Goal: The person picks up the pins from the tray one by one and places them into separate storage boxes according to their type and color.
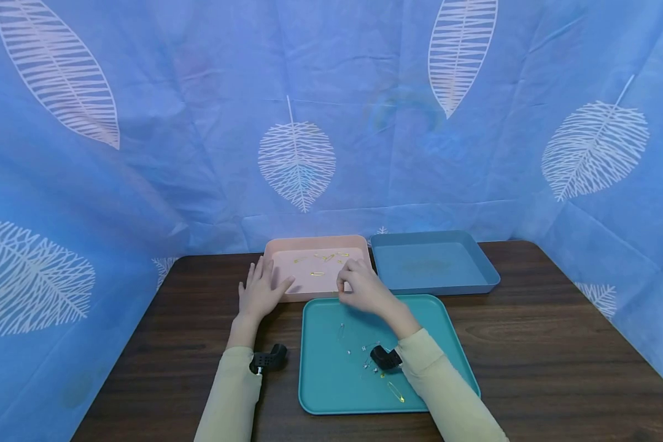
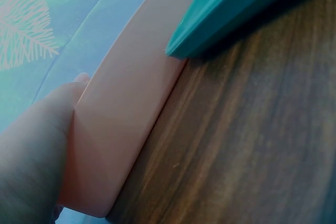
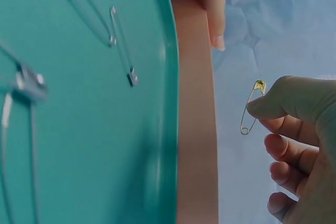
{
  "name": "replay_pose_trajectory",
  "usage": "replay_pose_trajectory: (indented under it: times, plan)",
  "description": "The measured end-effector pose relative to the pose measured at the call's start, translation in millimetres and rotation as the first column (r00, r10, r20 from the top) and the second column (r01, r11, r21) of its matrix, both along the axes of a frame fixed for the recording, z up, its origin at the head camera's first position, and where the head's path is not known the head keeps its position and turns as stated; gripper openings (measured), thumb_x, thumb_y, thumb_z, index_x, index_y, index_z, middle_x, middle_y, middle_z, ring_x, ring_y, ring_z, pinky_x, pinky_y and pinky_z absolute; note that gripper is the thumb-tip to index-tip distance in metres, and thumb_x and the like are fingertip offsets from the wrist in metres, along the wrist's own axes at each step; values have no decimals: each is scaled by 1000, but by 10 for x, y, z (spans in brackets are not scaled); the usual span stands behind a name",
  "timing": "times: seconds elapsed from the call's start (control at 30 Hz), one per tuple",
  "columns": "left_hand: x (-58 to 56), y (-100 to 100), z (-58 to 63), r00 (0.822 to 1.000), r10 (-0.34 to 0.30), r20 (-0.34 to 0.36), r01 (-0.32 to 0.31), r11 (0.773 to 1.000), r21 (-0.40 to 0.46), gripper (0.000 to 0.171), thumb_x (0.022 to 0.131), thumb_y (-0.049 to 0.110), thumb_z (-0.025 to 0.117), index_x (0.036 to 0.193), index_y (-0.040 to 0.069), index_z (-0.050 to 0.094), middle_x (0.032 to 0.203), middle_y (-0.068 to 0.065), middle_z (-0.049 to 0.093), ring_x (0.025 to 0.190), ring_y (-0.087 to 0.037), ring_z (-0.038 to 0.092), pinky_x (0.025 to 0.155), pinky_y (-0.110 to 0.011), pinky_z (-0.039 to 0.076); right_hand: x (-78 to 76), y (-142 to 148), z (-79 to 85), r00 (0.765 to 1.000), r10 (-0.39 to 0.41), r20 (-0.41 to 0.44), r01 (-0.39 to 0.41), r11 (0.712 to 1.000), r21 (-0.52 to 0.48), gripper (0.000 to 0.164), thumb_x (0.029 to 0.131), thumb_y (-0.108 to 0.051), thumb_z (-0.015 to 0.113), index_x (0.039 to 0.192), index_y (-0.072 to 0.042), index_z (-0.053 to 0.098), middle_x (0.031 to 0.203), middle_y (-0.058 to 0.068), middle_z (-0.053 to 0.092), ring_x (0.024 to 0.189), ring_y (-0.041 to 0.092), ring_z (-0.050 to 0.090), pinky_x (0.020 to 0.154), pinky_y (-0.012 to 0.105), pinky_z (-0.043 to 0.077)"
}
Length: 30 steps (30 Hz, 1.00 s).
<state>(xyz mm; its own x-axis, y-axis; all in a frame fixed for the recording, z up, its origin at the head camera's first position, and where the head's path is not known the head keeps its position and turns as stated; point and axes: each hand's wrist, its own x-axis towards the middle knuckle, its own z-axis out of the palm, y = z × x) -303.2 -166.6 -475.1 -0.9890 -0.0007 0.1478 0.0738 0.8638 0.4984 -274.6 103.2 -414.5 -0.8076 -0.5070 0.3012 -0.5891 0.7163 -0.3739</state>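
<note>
My right hand pinches a gold safety pin between thumb and index finger, its other fingers loosely bent. In the head view this hand is above the front side of the pink tray. Several gold safety pins lie scattered inside that tray. At the tray's front left corner rests my left hand, fingers spread and fairly straight, thumb over the front rim. Nearer to me, the teal tray carries several silver safety pins and a larger gold safety pin.
A blue tray stands at the back right, beside the pink one. All three trays are on a dark wooden table. Behind it hangs a blue cloth with white leaf patterns. Each wrist wears a black camera.
</note>
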Motion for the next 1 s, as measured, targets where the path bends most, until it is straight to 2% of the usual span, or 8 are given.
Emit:
replay_pose_trajectory:
  times: [0.43, 0.6, 0.73, 0.87, 1.0]
  plan:
    - [3, -8, 6, 1000, -3, -11, 4, 1000, 4, 88, 90, 68, 48, 157, 17, 23, 165, -12, 12, 152, -38, 10, 111, -75, 12, -254, -52, -37, 999, 23, -30, -21, 998, 59, 23, 82, -5, 67, 68, -17, 53, 82, 0, 44, 80, 19, 35, 75, 35, 32]
    - [0, 15, 4, 1000, -8, -20, 9, 1000, 13, 89, 90, 68, 49, 157, 17, 23, 165, -12, 14, 152, -38, 10, 111, -75, 13, -369, -78, -25, 995, 29, -97, -19, 995, 102, 23, 81, -6, 68, 68, -17, 53, 83, 1, 48, 80, 20, 38, 80, 38, 32]
    - [2, 22, -2, 1000, -9, -14, 9, 1000, 17, 89, 90, 69, 49, 157, 17, 23, 165, -12, 13, 152, -38, 10, 111, -76, 12, -462, -89, -21, 994, 19, -110, -6, 993, 120, 23, 83, -8, 68, 69, -17, 53, 85, 1, 49, 82, 20, 39, 78, 38, 35]
    - [7, 17, 3, 1000, -4, -8, 4, 1000, 18, 88, 90, 68, 50, 157, 18, 23, 165, -11, 13, 152, -37, 10, 112, -75, 12, -546, -105, -14, 990, 26, -141, -7, 991, 130, 23, 83, -7, 68, 69, -17, 53, 83, 2, 46, 82, 22, 39, 83, 41, 37]
    - [8, 4, 21, 1000, 0, -7, 0, 1000, 8, 88, 90, 68, 49, 157, 17, 22, 165, -12, 13, 152, -38, 10, 111, -75, 12, -627, -142, -9, 976, 40, -213, -9, 989, 145, 24, 82, -5, 69, 68, -16, 54, 80, 3, 47, 82, 24, 43, 90, 46, 39]
